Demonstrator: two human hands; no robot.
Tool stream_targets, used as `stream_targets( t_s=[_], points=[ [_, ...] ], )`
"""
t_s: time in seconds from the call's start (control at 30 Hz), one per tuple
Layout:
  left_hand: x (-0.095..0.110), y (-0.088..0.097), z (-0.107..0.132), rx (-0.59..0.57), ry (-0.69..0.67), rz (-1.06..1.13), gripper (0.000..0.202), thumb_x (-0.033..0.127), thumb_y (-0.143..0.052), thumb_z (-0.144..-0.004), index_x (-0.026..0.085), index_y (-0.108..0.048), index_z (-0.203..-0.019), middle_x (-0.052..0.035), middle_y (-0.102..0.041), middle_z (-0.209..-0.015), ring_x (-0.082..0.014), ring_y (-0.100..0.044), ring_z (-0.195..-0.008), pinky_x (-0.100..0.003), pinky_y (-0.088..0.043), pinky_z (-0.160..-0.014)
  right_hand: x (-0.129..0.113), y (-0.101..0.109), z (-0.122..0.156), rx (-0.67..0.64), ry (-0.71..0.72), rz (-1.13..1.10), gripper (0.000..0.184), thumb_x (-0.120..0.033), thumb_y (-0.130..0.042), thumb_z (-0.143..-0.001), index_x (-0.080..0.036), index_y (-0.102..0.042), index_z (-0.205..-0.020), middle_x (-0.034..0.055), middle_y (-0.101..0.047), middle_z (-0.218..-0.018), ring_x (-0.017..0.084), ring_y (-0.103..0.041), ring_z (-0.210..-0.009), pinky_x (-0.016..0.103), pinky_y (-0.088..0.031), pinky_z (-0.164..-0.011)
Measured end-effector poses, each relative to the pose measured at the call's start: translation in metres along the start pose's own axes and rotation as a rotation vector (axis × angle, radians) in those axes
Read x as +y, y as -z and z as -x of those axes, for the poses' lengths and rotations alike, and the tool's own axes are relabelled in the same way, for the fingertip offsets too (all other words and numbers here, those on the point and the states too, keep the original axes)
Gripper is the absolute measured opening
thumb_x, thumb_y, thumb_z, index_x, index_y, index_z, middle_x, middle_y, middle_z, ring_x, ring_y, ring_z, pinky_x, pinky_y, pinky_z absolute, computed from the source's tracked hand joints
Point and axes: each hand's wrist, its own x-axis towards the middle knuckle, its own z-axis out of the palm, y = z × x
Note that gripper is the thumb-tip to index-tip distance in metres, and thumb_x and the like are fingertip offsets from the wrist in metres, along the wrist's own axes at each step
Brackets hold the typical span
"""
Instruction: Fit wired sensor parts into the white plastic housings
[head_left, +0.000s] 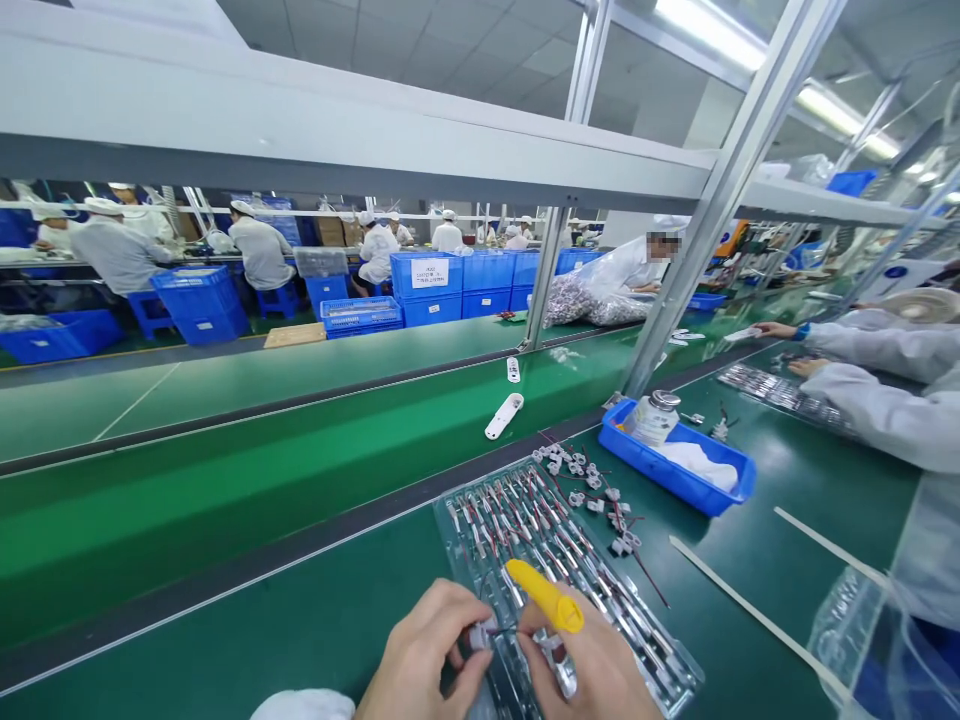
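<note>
My left hand (424,655) is closed in a pinch on a small grey-white plastic part (481,635). From that part a thin dark wire (505,630) runs across to my right hand (600,665), whose thumb and fingertips pinch it. A yellow finger cot (546,594) covers the right index finger. Just below the right fingers a silvery piece (562,675) shows, partly hidden. Both hands are over a clear plastic tray (686,672) filled with rows of slim metallic pieces with red and dark wires. Beyond it lie loose grey-white plastic parts (596,478) with wires attached.
A blue bin (679,470) holds a bottle (654,418) and white cloth. White plastic shells (504,416) lie on the green conveyor belt (300,455). A metal post (675,270) rises behind the bin. At right a co-worker's sleeves (870,390) reach over another tray. Pale strips (757,610) lie on the table.
</note>
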Motion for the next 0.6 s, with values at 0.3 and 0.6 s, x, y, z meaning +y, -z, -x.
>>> stream_targets(
  t_s=[0.3, 0.6],
  points=[
    [0.001, 0.0, 0.001, -0.093, 0.013, -0.03, 0.027, 0.009, -0.04, -0.077, 0.015, -0.06, -0.094, -0.0088, -0.06, -0.087, -0.0138, -0.061, -0.067, -0.017, -0.052, -0.059, -0.004, 0.002, -0.009, -0.016, 0.134, 0.12, 0.017, -0.009, -0.04, -0.073, -0.021, -0.051, -0.072, 0.0047, -0.061, -0.057, 0.018, -0.06, -0.048, 0.025, -0.051, -0.042],
    [0.001, -0.004, 0.001, -0.015, 0.117, 0.124, 0.026, 0.009, -0.048, -0.076, 0.021, -0.059, -0.097, -0.0045, -0.063, -0.089, -0.0145, -0.062, -0.07, -0.02, -0.053, -0.063, -0.004, -0.012, 0.002, -0.07, -0.072, -0.217, 0.01, -0.018, -0.045, -0.078, -0.023, -0.054, -0.078, 0.0024, -0.063, -0.066, 0.015, -0.062, -0.057, 0.021, -0.051, -0.051]
  ],
)
